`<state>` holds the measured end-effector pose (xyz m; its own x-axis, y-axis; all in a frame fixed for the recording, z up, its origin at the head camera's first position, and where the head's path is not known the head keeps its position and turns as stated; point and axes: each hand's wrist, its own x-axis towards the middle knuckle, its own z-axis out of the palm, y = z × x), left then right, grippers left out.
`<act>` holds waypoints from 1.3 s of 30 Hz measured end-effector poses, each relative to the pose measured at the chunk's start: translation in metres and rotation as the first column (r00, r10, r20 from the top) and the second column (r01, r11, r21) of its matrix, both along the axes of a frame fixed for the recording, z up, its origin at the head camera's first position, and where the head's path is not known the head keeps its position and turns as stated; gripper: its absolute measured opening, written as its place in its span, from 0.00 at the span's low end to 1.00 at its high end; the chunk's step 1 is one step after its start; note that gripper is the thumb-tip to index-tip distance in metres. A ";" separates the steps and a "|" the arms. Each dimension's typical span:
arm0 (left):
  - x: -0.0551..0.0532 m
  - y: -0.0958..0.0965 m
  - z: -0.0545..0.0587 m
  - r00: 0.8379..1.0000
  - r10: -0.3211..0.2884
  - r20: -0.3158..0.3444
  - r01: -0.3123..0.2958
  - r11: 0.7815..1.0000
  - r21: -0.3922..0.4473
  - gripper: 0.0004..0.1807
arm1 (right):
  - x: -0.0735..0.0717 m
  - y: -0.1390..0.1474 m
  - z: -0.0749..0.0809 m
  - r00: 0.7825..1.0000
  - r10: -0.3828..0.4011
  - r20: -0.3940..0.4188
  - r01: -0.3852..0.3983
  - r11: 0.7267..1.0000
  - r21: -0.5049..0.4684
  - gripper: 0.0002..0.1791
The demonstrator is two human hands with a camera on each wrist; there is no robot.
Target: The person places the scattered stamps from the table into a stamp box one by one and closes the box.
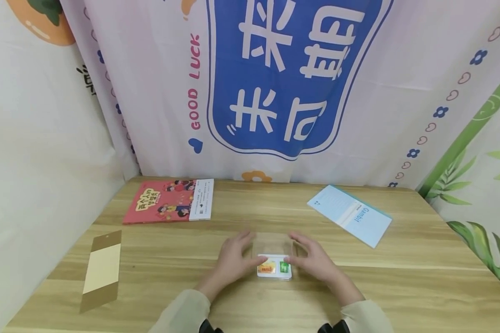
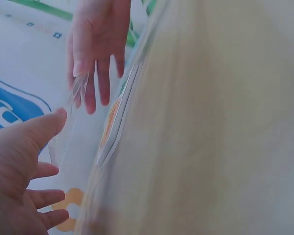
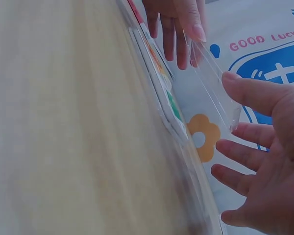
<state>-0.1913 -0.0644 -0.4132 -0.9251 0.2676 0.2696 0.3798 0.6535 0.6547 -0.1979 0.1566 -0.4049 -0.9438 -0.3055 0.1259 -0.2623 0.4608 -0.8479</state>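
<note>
A clear plastic cover (image 1: pixel 273 243) spans the gap between my two hands, just above the table. My left hand (image 1: pixel 232 255) pinches one end with thumb and forefinger, its other fingers spread. At the opposite end, my right hand (image 1: pixel 314 259) pinches the cover the same way, as the right wrist view shows with the clear plastic (image 3: pixel 218 88) at thumb and forefinger. Below and nearer me lies a small white-edged stack of cards (image 1: pixel 274 273) with orange and green pictures on top. The left wrist view shows the stack's edge (image 2: pixel 118 122) apart from the raised cover.
A red picture book (image 1: pixel 158 203) lies at the back left of the wooden table (image 1: pixel 233 305). Back right is a light blue booklet or box (image 1: pixel 350 215). A brown-and-cream card or sleeve (image 1: pixel 102 268) lies at the left. A printed curtain (image 1: pixel 158 92) hangs behind.
</note>
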 end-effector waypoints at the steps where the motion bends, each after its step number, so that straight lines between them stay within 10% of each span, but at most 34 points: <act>1: 0.003 -0.001 -0.001 1.000 -0.009 -0.005 0.009 1.000 0.005 0.39 | 0.003 0.000 0.000 1.000 0.005 -0.005 -0.005 1.000 0.001 0.34; 15: 0.018 -0.002 -0.021 0.998 0.002 -0.067 -0.007 0.997 -0.077 0.37 | 0.009 0.007 -0.022 0.989 0.076 -0.125 -0.068 0.996 0.060 0.34; 39: 0.018 -0.003 -0.021 0.999 -0.006 -0.045 -0.002 0.983 -0.183 0.35 | 0.010 0.009 -0.025 0.980 0.125 -0.152 -0.094 0.975 0.200 0.31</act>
